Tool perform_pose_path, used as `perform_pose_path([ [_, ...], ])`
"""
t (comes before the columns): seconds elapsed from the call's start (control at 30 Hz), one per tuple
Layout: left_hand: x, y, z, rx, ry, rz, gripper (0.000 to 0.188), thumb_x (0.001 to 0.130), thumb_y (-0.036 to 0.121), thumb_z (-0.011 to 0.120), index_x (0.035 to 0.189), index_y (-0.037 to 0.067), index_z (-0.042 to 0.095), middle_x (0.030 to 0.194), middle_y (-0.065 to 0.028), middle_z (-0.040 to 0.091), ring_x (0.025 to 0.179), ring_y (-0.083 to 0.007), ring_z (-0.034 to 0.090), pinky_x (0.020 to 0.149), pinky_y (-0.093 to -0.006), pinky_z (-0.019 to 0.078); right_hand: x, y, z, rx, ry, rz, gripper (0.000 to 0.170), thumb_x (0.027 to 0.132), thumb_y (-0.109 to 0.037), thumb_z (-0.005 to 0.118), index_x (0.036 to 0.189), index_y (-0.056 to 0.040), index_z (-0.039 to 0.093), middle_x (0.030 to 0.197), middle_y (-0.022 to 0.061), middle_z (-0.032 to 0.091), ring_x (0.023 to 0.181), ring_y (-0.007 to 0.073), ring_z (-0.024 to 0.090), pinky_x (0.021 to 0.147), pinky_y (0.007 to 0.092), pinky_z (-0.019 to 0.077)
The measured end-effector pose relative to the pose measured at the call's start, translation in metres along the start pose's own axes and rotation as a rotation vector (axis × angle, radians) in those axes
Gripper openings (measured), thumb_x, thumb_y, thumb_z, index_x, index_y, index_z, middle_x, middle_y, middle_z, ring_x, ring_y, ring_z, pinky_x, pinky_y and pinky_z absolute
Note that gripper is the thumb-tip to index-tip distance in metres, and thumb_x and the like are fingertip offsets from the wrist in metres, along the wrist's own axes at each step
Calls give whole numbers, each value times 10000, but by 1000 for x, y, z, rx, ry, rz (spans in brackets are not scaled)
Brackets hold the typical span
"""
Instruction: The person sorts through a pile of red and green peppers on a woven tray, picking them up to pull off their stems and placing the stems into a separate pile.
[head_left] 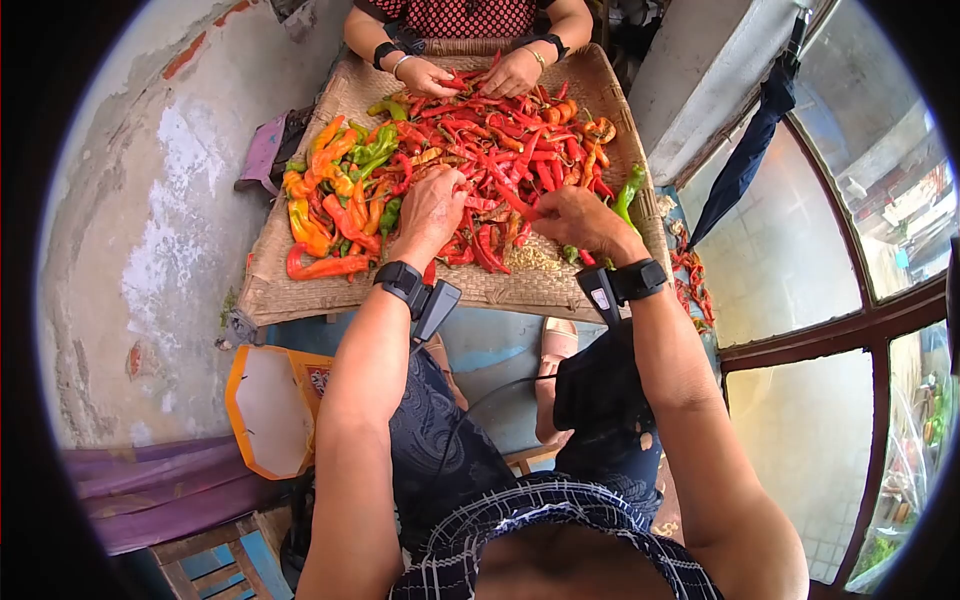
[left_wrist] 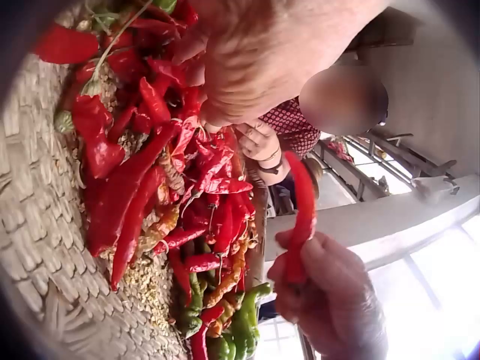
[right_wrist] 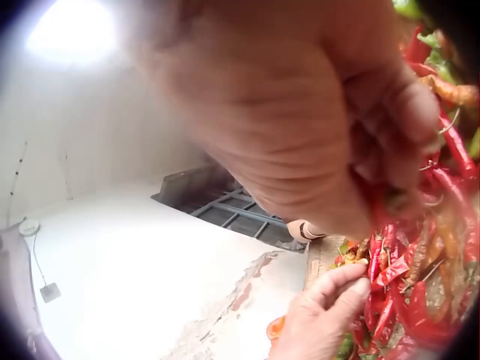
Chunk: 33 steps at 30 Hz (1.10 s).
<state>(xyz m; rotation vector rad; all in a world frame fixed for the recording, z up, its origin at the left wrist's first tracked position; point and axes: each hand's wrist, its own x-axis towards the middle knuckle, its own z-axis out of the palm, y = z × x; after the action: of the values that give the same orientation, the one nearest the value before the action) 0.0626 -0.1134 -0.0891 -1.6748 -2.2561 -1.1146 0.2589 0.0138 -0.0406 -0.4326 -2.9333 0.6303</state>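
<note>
A red chili pepper (left_wrist: 302, 199) stands up out of my right hand (head_left: 582, 218), which pinches its lower end between thumb and fingers. In the head view this hand is over the right front of a heap of red chilies (head_left: 500, 130). My left hand (head_left: 430, 212) reaches into the heap's front middle, palm down. Its thumb and forefinger come close together among the peppers in the right wrist view; I cannot tell whether they grip one. Both hands are above a woven tray (head_left: 350, 292). Pale loose seeds (head_left: 532, 258) lie below my right hand.
Across the tray another person's hands (head_left: 512, 73) handle red chilies. Orange and green peppers (head_left: 325, 200) are heaped at the left side. A green pepper (head_left: 628, 190) lies near the right rim. A folded umbrella (head_left: 745, 150) hangs by the window; an orange-rimmed container (head_left: 270, 410) stands lower left.
</note>
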Motion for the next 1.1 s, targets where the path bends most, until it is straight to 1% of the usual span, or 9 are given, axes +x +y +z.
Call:
perform_pose_path([
  [0.03,-2,1,3,65,-64,-2,227,782,131,640,989,63,576,959,-145,579,904,-339,577,773,-423,472,2,-1,-3,-2,-2,0,308,800,-241,635,1040,-48,651,801,147,657,704,275,635,656,363,503],
  [0.1,-5,4,8,133,-128,-5,229,784,136,635,991,60,577,961,-149,583,909,-341,581,775,-429,475,8,-5,-9,748,418,162,405,857,-226,609,1180,12,559,758,104,646,639,167,610,588,302,492],
  [0.23,-3,9,25,330,-248,-65,225,789,136,626,986,32,599,974,-175,596,929,-357,592,768,-450,488,18,8,-3,663,650,208,407,874,-193,595,1194,49,528,749,100,643,623,132,593,576,272,482],
  [0.33,0,19,11,393,-364,-49,181,791,150,627,935,40,618,935,-165,609,896,-353,606,750,-444,495,15,14,11,423,477,87,302,825,-138,624,1082,20,604,705,112,630,646,179,617,607,312,487],
  [0.53,-3,29,-16,12,-154,56,128,806,147,622,903,64,634,853,-143,602,807,-339,593,706,-421,464,13,-8,21,282,299,60,349,757,-116,681,1088,-33,608,761,153,637,707,277,626,665,370,492],
  [0.63,-5,36,-17,-73,-142,105,126,802,125,624,907,55,634,848,-150,598,820,-340,589,720,-409,469,18,-8,27,201,320,-57,321,770,-115,684,1078,-49,624,688,82,609,617,193,588,595,329,473],
  [0.9,-1,24,-23,-57,30,80,186,783,46,621,968,47,603,935,-154,596,874,-329,596,762,-385,476,8,-8,11,44,-100,11,283,768,-293,696,873,-31,675,684,147,613,635,236,600,602,366,469],
  [0.97,-3,10,-22,-18,-93,-35,195,792,64,594,986,56,610,891,-164,619,860,-329,606,772,-390,472,3,-3,9,66,-99,124,298,776,-318,680,847,-28,676,702,152,620,634,241,596,609,370,472],
  [1.1,-11,13,-20,78,-417,-129,205,798,98,598,1000,93,632,987,-171,634,928,-348,596,808,-436,476,16,-5,-16,701,518,230,435,804,-257,679,1130,14,584,709,141,639,651,217,614,601,341,485],
])
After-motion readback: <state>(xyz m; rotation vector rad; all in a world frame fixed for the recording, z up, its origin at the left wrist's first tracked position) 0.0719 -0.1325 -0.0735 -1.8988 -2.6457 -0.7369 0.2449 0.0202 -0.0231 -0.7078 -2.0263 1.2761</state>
